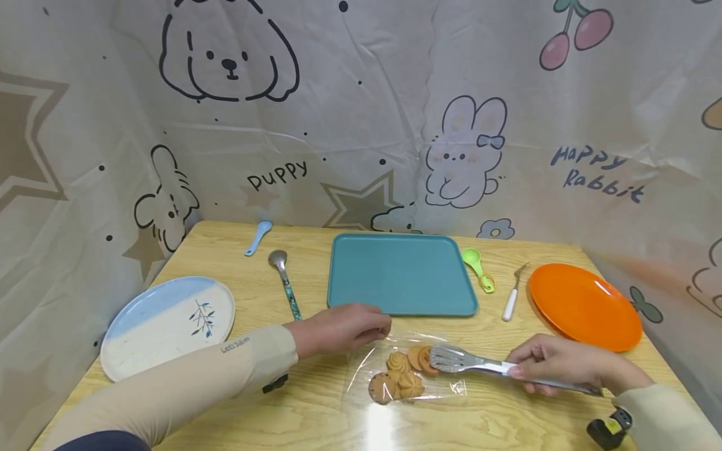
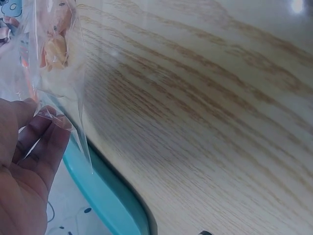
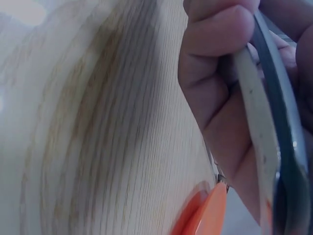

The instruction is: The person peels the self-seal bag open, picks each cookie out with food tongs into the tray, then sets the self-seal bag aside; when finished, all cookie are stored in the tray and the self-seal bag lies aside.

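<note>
A clear plastic bag (image 1: 445,389) of several cookies (image 1: 397,377) lies at the front middle of the wooden table. My left hand (image 1: 352,327) pinches the bag's far edge between thumb and fingertips; the left wrist view shows the film (image 2: 63,98) caught there. In my right hand (image 1: 564,364) is a pair of metal tongs (image 1: 479,363), gripped by the arms. Their slotted head points left and overlaps the cookies at the right of the pile. The right wrist view shows both tong arms (image 3: 279,93) close together inside the curled fingers.
Behind the bag lies a teal tray (image 1: 400,272). To the left are a blue-and-white plate (image 1: 163,332), a metal spoon (image 1: 284,279) and a blue spoon (image 1: 259,237). Rightward are a green spoon (image 1: 476,266), a white-handled fork (image 1: 511,300) and an orange plate (image 1: 586,304).
</note>
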The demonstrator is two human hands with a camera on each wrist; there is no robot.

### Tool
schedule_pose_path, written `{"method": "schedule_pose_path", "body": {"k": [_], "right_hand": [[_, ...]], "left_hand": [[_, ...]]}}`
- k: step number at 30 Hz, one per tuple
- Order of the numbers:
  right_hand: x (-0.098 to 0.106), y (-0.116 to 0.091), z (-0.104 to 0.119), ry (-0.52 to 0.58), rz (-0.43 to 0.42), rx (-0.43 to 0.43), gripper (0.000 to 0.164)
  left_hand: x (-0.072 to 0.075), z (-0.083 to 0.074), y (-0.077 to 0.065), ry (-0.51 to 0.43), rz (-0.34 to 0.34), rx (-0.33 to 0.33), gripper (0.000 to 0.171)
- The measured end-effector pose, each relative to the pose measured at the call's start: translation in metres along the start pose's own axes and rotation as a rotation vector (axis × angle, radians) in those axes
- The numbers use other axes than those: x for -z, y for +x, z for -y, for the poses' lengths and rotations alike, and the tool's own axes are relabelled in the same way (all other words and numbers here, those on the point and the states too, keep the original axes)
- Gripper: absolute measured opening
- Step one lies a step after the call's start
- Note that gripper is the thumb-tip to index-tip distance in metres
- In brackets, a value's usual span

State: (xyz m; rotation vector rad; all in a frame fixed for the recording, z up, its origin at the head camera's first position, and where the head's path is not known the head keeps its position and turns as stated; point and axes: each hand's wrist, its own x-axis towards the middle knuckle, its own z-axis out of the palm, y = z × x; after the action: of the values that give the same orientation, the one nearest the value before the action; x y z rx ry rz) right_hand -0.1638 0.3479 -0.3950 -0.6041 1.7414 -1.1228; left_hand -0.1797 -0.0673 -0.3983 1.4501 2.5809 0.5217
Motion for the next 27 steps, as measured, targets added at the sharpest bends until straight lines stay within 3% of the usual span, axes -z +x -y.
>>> {"method": "schedule_pose_path", "body": {"k": [7, 17, 22, 24, 27], "right_hand": [[0.004, -0.003, 0.000, -0.028, -0.009, -0.022, 0.026], [0.027, -0.052, 0.001, -0.005, -0.005, 0.076, 0.026], [0.051, -0.052, 0.018, -0.147, -0.200, -0.034, 0.031], [0.057, -0.038, 0.025, -0.189, -0.297, -0.087, 0.034], [0.063, -0.005, 0.034, -0.232, -0.378, -0.128, 0.038]], "left_hand": [[-0.001, 0.001, -0.001, 0.006, -0.010, 0.000, 0.010], [-0.002, 0.003, 0.003, 0.019, -0.019, -0.019, 0.010], [-0.003, 0.004, 0.003, 0.027, -0.005, -0.008, 0.011], [-0.003, 0.004, 0.003, 0.025, -0.007, -0.007, 0.011], [-0.004, 0.004, 0.002, 0.025, -0.013, -0.010, 0.011]]}}
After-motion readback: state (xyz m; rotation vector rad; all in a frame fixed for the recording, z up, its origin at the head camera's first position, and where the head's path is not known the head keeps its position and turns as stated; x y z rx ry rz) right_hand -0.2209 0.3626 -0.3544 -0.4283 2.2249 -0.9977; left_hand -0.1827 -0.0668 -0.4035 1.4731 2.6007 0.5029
